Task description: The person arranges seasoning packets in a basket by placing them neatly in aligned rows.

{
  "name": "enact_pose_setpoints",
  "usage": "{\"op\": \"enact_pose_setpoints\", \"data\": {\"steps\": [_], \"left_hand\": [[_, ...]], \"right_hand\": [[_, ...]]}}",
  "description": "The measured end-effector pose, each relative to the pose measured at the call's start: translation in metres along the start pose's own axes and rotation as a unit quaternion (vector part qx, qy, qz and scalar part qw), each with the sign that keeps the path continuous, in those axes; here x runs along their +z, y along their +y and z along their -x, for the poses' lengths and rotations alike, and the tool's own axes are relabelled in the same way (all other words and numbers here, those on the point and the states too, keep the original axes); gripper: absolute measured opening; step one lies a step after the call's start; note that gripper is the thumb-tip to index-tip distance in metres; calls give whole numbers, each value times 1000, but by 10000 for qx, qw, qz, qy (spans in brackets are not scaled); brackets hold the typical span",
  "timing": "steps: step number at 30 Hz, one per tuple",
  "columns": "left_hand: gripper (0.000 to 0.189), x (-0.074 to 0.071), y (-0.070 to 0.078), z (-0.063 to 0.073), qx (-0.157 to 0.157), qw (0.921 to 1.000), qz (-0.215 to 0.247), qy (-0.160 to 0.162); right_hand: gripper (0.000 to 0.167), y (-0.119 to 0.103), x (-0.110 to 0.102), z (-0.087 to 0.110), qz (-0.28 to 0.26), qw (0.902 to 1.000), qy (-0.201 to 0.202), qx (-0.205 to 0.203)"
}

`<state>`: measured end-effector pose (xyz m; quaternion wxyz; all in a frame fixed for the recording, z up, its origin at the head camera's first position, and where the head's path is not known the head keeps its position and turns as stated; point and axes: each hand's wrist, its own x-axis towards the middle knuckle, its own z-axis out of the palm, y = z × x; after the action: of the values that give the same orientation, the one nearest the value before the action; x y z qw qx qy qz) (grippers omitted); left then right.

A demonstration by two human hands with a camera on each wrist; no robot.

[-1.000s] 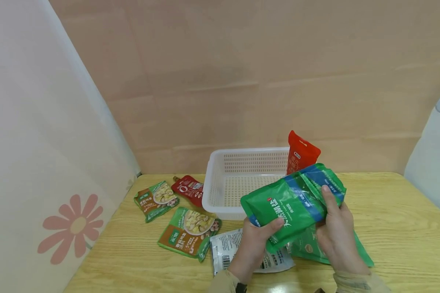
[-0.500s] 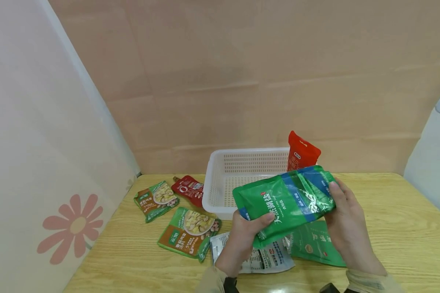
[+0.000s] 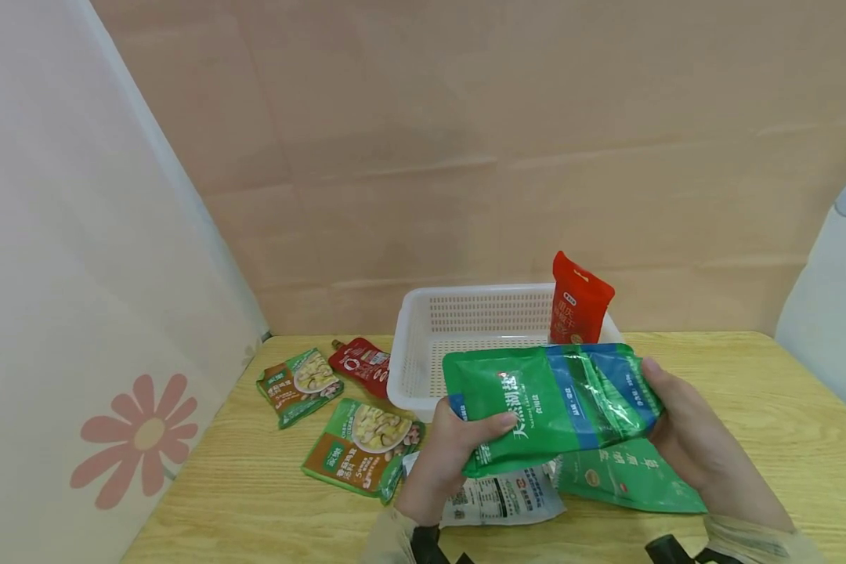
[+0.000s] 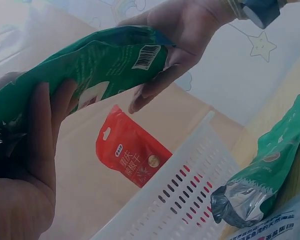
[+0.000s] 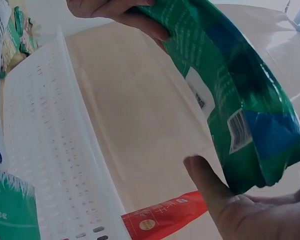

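Both hands hold a green and blue bag of salt (image 3: 536, 392) up over the near side of the white basket (image 3: 403, 352), its printed front toward the head camera. At its left end, my left hand (image 3: 442, 450) grips the bag, thumb across the front and fingers behind. My right hand (image 3: 687, 439) pinches the other end, its thumb at the blue corner. In the left wrist view the bag's back with a barcode shows, and the right hand (image 4: 185, 37) is at the far end. Behind the bag a red packet (image 3: 580, 301) stands upright in the basket.
On the wooden table lie a second green bag (image 3: 627, 478) and a silver-white packet (image 3: 515, 501), both partly hidden under the hands. To the left are two green and brown soup packets (image 3: 359, 458) and a red spouted pouch (image 3: 363, 364). A beige sheet (image 3: 423, 196) hangs behind.
The bag of salt has turned from a slant to nearly level, its right end coming down. My right hand has moved right and my left hand slightly left, both still holding it.
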<state>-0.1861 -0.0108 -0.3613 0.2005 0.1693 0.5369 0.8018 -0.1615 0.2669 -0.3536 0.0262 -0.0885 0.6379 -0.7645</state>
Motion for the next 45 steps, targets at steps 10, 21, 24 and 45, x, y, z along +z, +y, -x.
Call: {"op": "enact_pose_setpoints", "data": {"steps": [10,21,24,45], "left_hand": [[56,-5,-1,-3,-73,9997,-235,-41],[51,-12,3,-6,-117,9982,-576,-107],[51,-14,4,-5,-130,9982,-581,-121],[85,-4,7,-3,-113,9985,356,392]], "right_hand": [[18,-1,3,-1,200,9964,-56,819],[65,-4,22,-3,699,9908,787,845],[60,-4,25,-4,581,9907,901,835],[20,12,27,-3,-637,9836,1623,467]]}}
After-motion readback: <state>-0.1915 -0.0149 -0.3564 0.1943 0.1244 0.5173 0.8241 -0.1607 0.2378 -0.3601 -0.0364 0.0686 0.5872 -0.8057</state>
